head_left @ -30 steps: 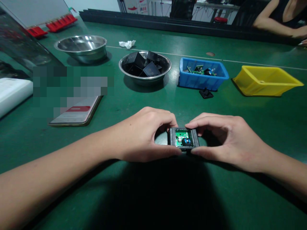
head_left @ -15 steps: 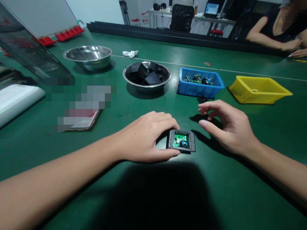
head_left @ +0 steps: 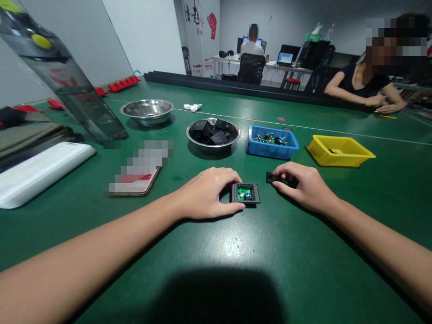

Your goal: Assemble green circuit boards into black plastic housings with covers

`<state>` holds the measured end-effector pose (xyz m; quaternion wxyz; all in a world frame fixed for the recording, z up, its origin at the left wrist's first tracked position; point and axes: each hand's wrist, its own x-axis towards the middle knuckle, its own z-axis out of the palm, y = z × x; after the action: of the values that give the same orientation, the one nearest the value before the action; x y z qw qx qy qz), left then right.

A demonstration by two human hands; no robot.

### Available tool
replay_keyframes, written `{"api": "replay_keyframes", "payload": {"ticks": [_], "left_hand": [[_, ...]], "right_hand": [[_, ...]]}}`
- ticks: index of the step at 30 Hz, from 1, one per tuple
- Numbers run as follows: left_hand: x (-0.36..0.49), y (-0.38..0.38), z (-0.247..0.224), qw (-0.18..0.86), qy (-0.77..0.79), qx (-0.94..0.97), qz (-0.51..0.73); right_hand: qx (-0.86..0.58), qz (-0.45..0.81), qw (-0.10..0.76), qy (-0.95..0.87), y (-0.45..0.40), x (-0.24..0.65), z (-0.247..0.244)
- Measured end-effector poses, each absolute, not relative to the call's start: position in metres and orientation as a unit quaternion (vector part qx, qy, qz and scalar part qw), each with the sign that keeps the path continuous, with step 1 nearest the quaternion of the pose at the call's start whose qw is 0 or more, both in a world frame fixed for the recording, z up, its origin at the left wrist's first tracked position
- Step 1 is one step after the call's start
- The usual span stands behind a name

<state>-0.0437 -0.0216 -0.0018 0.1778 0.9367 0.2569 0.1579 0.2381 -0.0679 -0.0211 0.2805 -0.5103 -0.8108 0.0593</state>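
My left hand (head_left: 205, 195) is closed around the left side of a small black square plastic housing (head_left: 256, 194), thumb in front and fingers behind. Inside its open top sits a green circuit board (head_left: 240, 191) with a round part that has a blue glint. To the right, my right hand (head_left: 305, 182) pinches a small flat black plastic piece (head_left: 269, 177) between thumb and fingers, low over the table. Part of that piece is hidden by the fingers. The housing and the piece are apart.
Behind the hands stand a steel bowl (head_left: 213, 147) of black housings, a blue bin (head_left: 270, 150) of circuit boards and a yellow bin (head_left: 340, 159). Leftward are a phone (head_left: 137, 180), a white device (head_left: 50, 173), a bottle (head_left: 84, 99) and another steel bowl (head_left: 146, 118). A person (head_left: 357, 87) sits across the table.
My right hand has gone from open to pinching the black piece that lay before the blue bin. The left hand keeps its hold on the housing. The view has tilted upward.
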Motion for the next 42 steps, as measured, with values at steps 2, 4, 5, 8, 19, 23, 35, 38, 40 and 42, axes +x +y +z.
{"api": "replay_keyframes", "payload": {"ticks": [2,4,5,8,19,23,35,38,40,42], "left_hand": [[-0.044,-0.022,-0.002,0.173,0.257,0.937,0.163],[-0.044,-0.022,-0.001,0.172,0.254,0.936,0.170],[-0.044,-0.022,-0.001,0.171,0.253,0.936,0.174],[-0.044,-0.023,-0.001,0.170,0.254,0.935,0.180],[-0.044,-0.023,0.000,0.170,0.254,0.935,0.180],[-0.043,-0.025,0.002,0.173,0.247,0.937,0.175],[-0.044,-0.025,0.000,0.187,0.186,0.950,0.169],[-0.044,-0.025,-0.001,0.194,0.180,0.950,0.164],[-0.044,-0.025,-0.001,0.196,0.182,0.951,0.157],[-0.044,-0.025,0.000,0.198,0.184,0.950,0.154]], "right_hand": [[-0.506,0.088,0.291,-0.807,-0.075,0.232,-0.019],[-0.517,0.118,0.307,-0.791,-0.080,0.226,-0.019],[-0.523,0.137,0.318,-0.779,-0.082,0.223,-0.019],[-0.538,0.225,0.381,-0.717,-0.085,0.215,-0.020],[-0.525,0.440,0.503,-0.527,-0.085,0.206,-0.018],[-0.519,0.449,0.511,-0.517,-0.087,0.202,-0.015],[-0.511,0.423,0.512,-0.545,-0.100,0.195,-0.018],[-0.509,0.406,0.521,-0.552,-0.102,0.193,-0.017],[-0.502,0.403,0.532,-0.550,-0.101,0.193,-0.018],[-0.492,0.408,0.537,-0.550,-0.101,0.195,-0.019]]}}
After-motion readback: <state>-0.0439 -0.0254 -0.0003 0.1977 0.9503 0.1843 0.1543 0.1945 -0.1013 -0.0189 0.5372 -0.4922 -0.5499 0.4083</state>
